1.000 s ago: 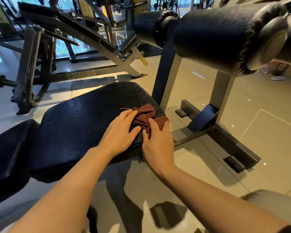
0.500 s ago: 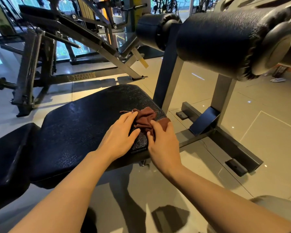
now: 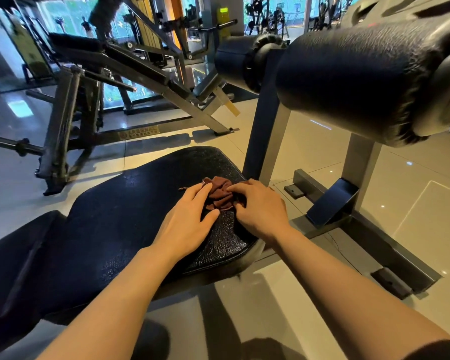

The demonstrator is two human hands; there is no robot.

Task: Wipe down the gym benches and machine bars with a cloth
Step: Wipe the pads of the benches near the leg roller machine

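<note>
Nearest, the left hand (image 3: 186,224) lies flat on the table (image 3: 109,229), fingers straight and together, their tips on the near-left edge of the cloth (image 3: 220,194). Just right of it, the right hand (image 3: 260,209) curls its fingers over the cloth's right side, apparently pinching a fold. The bunched cloth sits between both sets of fingertips, equally near each; unwiped padding stretches left.

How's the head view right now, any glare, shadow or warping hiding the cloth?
Head view: cloth sharp and evenly lit between left hand and right hand; sheen on bench pad beside it; bright spots on floor tiles; wide-angle bending enlarges roller pad; shadows below the arms.
</note>
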